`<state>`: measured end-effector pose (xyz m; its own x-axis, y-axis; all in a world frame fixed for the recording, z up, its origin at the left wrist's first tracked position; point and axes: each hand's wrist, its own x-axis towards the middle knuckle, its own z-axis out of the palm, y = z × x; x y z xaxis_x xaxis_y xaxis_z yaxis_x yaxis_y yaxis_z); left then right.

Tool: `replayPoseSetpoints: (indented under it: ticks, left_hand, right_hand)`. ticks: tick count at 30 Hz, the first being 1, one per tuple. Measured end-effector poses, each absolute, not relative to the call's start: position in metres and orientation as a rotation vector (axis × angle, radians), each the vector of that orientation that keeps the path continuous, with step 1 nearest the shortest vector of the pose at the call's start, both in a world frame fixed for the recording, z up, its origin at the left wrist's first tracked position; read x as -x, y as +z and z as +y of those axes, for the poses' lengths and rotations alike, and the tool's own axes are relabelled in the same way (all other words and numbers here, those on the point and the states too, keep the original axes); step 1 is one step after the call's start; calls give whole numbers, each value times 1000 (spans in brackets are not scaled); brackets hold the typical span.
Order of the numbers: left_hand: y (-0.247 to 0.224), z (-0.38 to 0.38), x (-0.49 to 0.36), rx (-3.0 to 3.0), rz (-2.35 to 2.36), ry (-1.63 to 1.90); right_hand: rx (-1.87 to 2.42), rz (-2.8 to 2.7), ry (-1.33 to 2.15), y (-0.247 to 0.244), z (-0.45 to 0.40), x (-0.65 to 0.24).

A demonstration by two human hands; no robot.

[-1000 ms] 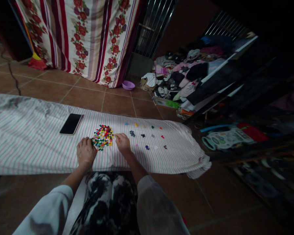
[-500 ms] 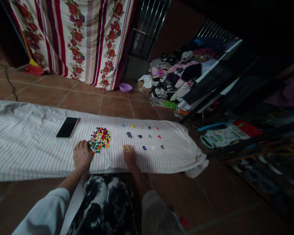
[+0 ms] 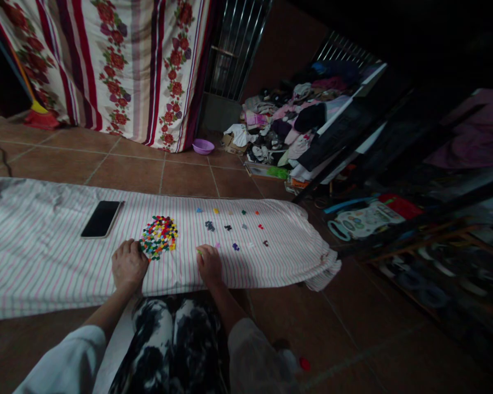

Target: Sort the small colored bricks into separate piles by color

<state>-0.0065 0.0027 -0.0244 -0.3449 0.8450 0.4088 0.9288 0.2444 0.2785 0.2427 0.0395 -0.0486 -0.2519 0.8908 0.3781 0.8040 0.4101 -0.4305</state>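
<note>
A mixed pile of small coloured pieces (image 3: pixel 159 236) lies on the striped cloth (image 3: pixel 57 257). My left hand (image 3: pixel 129 264) rests at the pile's lower left edge, fingers curled; whatever is under them is hidden. To the right of the pile, my right hand (image 3: pixel 209 265) is pinched at a small yellow-green piece (image 3: pixel 199 251). Beyond it, little single-colour groups lie in rough rows, among them grey pieces (image 3: pixel 210 225), purple pieces (image 3: pixel 235 247), red pieces (image 3: pixel 261 226) and brown pieces (image 3: pixel 265 243). A pink piece (image 3: pixel 217 245) is close by my right fingers.
A dark-screened phone (image 3: pixel 102 219) lies left of the pile. Past the cloth's far edge are a purple basin (image 3: pixel 203 146), a floral curtain (image 3: pixel 137 71) and heaped clothes (image 3: pixel 287 117). A shelf with shoes (image 3: pixel 435 273) stands at the right.
The view has shifted slightly, moving the scene mostly leftward in the picture. Both hands keep nearly the same places relative to the pile and the cloth.
</note>
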Motion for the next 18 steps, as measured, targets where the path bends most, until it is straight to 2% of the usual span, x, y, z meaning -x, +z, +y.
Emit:
replayPoseSetpoints:
  ticks: [18]
  left_hand:
    - [-21, 2, 5, 1703, -2361, -787]
  right_hand:
    - [1408, -2134, 235, -52, 40, -245]
